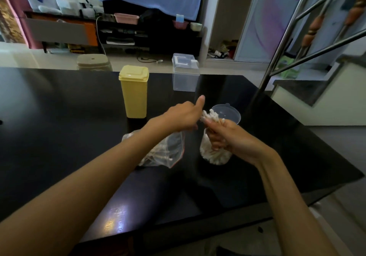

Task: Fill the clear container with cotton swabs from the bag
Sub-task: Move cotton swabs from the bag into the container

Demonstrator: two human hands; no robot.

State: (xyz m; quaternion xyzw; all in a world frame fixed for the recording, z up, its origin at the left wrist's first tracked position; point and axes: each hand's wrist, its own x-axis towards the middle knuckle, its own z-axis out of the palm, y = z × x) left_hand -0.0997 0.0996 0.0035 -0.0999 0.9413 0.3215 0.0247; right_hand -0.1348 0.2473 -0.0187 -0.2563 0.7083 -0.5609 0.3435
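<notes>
A round clear container (215, 154) stands on the black table (59, 117), partly filled with cotton swabs. My right hand (225, 135) hovers over it, shut on a bundle of cotton swabs (210, 116) whose white tips stick up. My left hand (184, 115) touches the top of that bundle, thumb raised. A clear zip bag (164, 152) with several swabs inside lies flat to the left of the container, partly under my left wrist. The container's clear lid (229, 113) lies just behind my hands.
A tall yellow lidded box (134, 91) stands behind the bag. A clear square lidded box (185, 72) sits at the table's far edge. A metal stair rail (281, 44) rises at the right. A stool (93, 61) stands beyond the table.
</notes>
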